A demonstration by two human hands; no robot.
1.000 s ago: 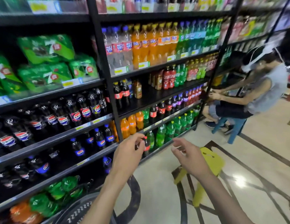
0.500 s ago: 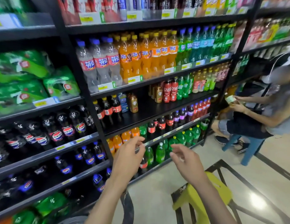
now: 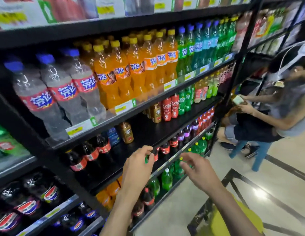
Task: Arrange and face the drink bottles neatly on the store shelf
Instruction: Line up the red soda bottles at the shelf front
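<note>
1. Our left hand [image 3: 137, 167] is raised at the front edge of the black shelf [image 3: 148, 132], fingers curled, with thumb and forefinger close to the cap of one of the small cola bottles [image 3: 165, 148]. We cannot tell whether it grips anything.
2. Our right hand [image 3: 200, 174] hovers in front of the green bottles [image 3: 166, 179] a tier lower, fingers loosely bent and holding nothing.
3. The small cola bottles stand upright in a row along the shelf front, long axis vertical, caps up, red labels turned to the aisle.
4. Left of our left hand, larger cola bottles [image 3: 89, 155] stand upright too.
5. Above, orange Fanta bottles [image 3: 136, 68] and clear bottles [image 3: 63, 89] stand upright, labels forward.
6. At right, a seated person [image 3: 284, 106] holds a phone; a yellow stool [image 3: 233, 218] stands under our right arm.
</note>
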